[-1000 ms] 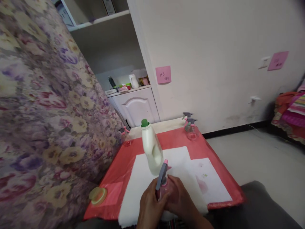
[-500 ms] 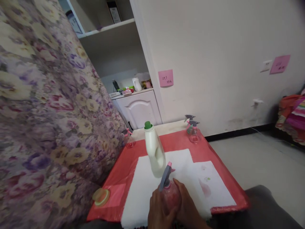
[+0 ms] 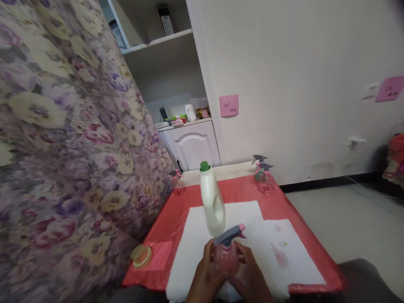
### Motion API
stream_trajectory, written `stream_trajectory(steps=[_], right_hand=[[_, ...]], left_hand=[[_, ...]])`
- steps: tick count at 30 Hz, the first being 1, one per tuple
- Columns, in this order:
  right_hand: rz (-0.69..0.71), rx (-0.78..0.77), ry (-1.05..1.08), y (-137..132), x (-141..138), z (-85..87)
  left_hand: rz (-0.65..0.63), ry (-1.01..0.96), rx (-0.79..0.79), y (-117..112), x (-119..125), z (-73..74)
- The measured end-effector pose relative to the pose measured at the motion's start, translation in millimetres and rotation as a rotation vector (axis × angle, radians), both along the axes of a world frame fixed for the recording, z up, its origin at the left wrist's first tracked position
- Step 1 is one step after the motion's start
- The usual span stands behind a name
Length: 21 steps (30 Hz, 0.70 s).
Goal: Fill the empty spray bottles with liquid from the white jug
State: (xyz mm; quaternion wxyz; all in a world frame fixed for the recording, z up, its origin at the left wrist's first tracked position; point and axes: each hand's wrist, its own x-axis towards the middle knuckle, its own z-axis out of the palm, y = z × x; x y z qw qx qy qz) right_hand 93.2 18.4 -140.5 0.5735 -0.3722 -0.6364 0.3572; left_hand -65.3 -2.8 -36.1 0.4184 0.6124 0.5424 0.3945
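Observation:
Both my hands wrap a small clear pink spray bottle (image 3: 226, 260) with a grey trigger head and pink nozzle. My left hand (image 3: 203, 277) grips its left side and my right hand (image 3: 249, 277) cups its right side. It stands over a white towel (image 3: 195, 235) on a red table cover (image 3: 167, 219). A white detergent bottle (image 3: 213, 204) with a green neck, uncapped, stands just behind it. Its green cap (image 3: 142, 255) lies at the table's left front corner.
Two more spray bottles (image 3: 264, 176) stand at the far right corner and another spray bottle (image 3: 177, 185) at the far left. A floral curtain (image 3: 63, 147) hangs along the left. A white cabinet (image 3: 192, 145) and wall stand behind; a paper sheet (image 3: 293, 252) lies on the right.
The spray head has turned from pointing upward to pointing right. My hands have shifted lower around the bottle's body. The view has drifted left.

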Motion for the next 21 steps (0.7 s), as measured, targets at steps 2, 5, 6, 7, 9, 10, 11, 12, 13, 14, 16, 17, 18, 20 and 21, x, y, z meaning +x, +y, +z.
stream_trajectory(steps=[2, 5, 6, 7, 9, 10, 11, 12, 13, 14, 16, 17, 18, 20, 21], right_hand=[[0.026, 0.018, -0.011, -1, 1, -0.2], [0.036, -0.009, -0.024, -2, 1, -1.3], [0.021, -0.025, -0.012, -2, 0, -1.2], [-0.002, -0.038, 0.000, -2, 0, -0.7], [-0.012, -0.044, -0.008, -3, 0, 0.8], [0.002, -0.037, -0.026, -3, 0, 1.6], [0.020, -0.028, -0.044, -3, 1, 2.2], [0.039, -0.019, -0.057, -2, 3, 2.5], [0.056, -0.013, -0.066, -2, 4, 2.5], [0.070, -0.013, -0.073, -1, 5, 2.2], [0.069, -0.024, -0.073, -1, 5, 0.7], [0.057, -0.029, -0.065, -1, 4, -0.4], [0.040, -0.031, -0.051, -1, 2, -1.8], [0.008, -0.024, -0.022, -1, -1, -5.2], [0.003, -0.017, -0.013, -2, -3, -7.3]], left_hand=[[-0.027, -0.043, 0.021, 2, -10, -8.1], [0.005, -0.036, 0.077, 2, -19, -28.4], [0.030, -0.014, 0.106, 1, -20, -35.3], [0.068, 0.012, 0.136, -1, -18, -41.4], [0.178, 0.075, 0.187, -5, -11, -51.1], [0.233, 0.109, 0.203, -6, -6, -54.6], [0.278, 0.148, 0.207, -7, -1, -57.3], [0.314, 0.188, 0.206, -7, 3, -59.4], [0.350, 0.228, 0.207, -6, 8, -60.9], [0.391, 0.266, 0.210, -5, 11, -62.2], [0.464, 0.326, 0.223, -2, 16, -64.0], [0.495, 0.345, 0.230, -1, 18, -64.7], [0.518, 0.355, 0.232, 0, 19, -65.3], [0.540, 0.361, 0.218, 1, 21, -66.5], [0.551, 0.351, 0.216, 1, 21, -67.2]])
